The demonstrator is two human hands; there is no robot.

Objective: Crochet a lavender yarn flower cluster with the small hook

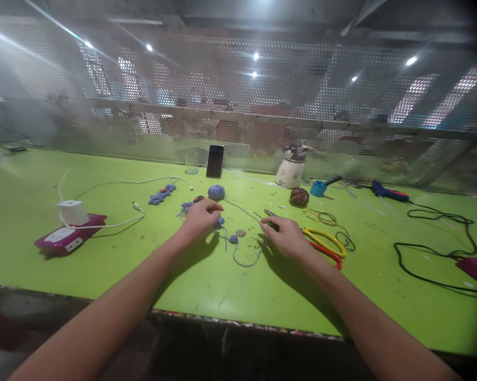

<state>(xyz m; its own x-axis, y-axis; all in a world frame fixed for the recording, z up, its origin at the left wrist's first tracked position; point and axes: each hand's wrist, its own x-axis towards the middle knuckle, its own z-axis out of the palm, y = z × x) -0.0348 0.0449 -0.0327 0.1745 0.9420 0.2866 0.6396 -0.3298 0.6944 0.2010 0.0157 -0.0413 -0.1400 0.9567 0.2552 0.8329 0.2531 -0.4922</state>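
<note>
Working at a lime table (230, 296), head view: L hand (204, 214) over a purple crochet piece (188, 207) that sticks out on both sides of it. Thumb & index show a small gap; other fingers hidden, so can't tell if it grips the piece. R hand (284, 233) just over the scissors (327, 234), yellow & red handles out to its R; its fingertips look pinched on purple yarn (246, 265). Yarn runs from the purple ball (216, 192), past the L hand, to those fingertips, then loops down & back to a small purple bit (233, 239) btwn the hands, nr a flat brownish disc (241, 233).

L of the L hand, apart: a purple flower strip (162, 194). Far L: white plug (72, 212) on a magenta power strip (69, 236), w/ white cable.

Bhd: clear cup (191, 163), upright phone (215, 161). R of those: white pot (290, 168), multicol. ball (299, 197), blue tub (318, 189). Far R: blue/red tool (389, 192) w/ black cord. Mesh screen (238, 79) at back.
</note>
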